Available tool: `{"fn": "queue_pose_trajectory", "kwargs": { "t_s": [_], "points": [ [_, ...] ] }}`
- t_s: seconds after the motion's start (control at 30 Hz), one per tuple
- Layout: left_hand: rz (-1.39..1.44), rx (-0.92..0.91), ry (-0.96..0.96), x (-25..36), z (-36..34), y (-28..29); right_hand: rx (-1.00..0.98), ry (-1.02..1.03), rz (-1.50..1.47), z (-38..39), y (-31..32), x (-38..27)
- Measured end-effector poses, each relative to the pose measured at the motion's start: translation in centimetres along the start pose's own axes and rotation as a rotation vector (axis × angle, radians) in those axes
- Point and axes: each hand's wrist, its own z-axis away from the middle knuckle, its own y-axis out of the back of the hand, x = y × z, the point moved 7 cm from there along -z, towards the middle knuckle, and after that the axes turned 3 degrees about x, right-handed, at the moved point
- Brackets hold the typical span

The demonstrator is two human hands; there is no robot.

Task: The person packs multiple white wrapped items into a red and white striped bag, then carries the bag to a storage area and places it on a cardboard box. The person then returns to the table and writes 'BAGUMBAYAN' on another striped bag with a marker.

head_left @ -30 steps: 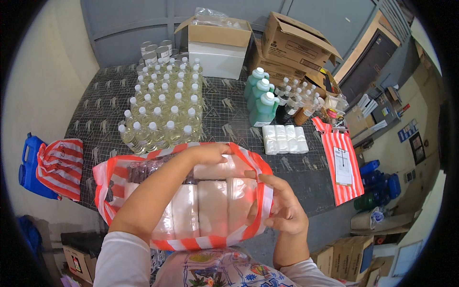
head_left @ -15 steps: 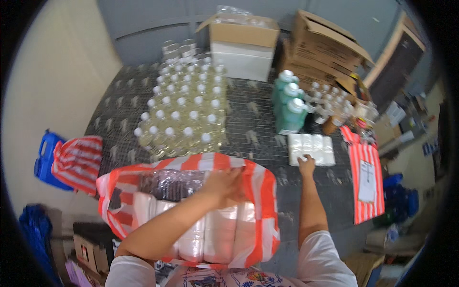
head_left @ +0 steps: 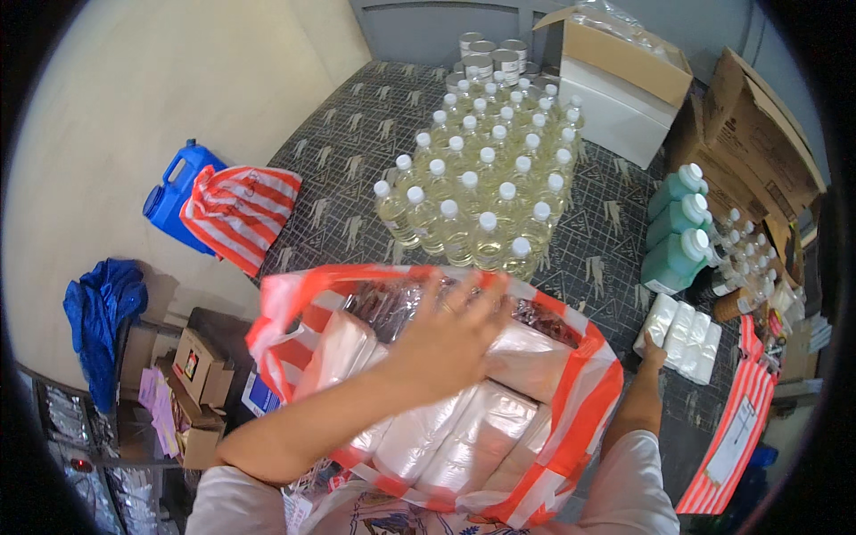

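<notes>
My left hand (head_left: 450,343), its fingers spread and slightly blurred, is over a large open red-and-white striped plastic bag (head_left: 584,419) packed with clear-wrapped bundles (head_left: 477,437) and crinkled clear plastic. At the right, my right hand (head_left: 654,349) grips the near end of the leftmost of several white plastic rolls (head_left: 682,343) lying on the dark patterned table (head_left: 330,134); its fingers are partly hidden. Rows of pale-yellow capped bottles (head_left: 473,223) stand behind the bag, and green jugs (head_left: 669,259) stand beyond the rolls.
A striped bag (head_left: 241,214) lies by a blue jerrycan (head_left: 174,196). Cans (head_left: 504,67), a white box (head_left: 615,107) and brown cartons (head_left: 740,134) stand at the back. Another striped bag with a paper (head_left: 731,428) lies right, near small bottles (head_left: 740,267). Boxes (head_left: 201,374) sit lower left.
My right hand has left the striped bag's edge and moved right to the white rolls. My left hand has shifted over the bag, fingers now spread. The view has swung left.
</notes>
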Motion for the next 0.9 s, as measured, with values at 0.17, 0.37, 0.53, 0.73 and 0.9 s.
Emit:
{"fn": "queue_pose_trajectory", "kwargs": {
  "t_s": [0.17,0.37,0.53,0.73,0.9],
  "points": [
    [-0.438,0.158,-0.049,-5.8,0.5,5.3,-0.446,-0.036,-0.583,1.2,-4.9,-1.1],
    [-0.401,-0.285,0.123,-11.5,-1.1,5.3,-0.716,0.284,-0.85,16.1,8.3,-14.3],
    [-0.291,-0.219,-0.008,-14.7,-1.9,6.9,-1.001,1.004,-1.055,35.6,24.9,-26.3],
    [0.149,-0.216,-0.037,-17.2,-3.0,8.6,-1.211,1.769,0.016,57.0,25.0,-29.2],
    [-0.109,-0.111,0.002,-15.6,-2.4,8.8,-1.264,1.646,0.308,59.8,17.1,-25.9]
  ]
}}
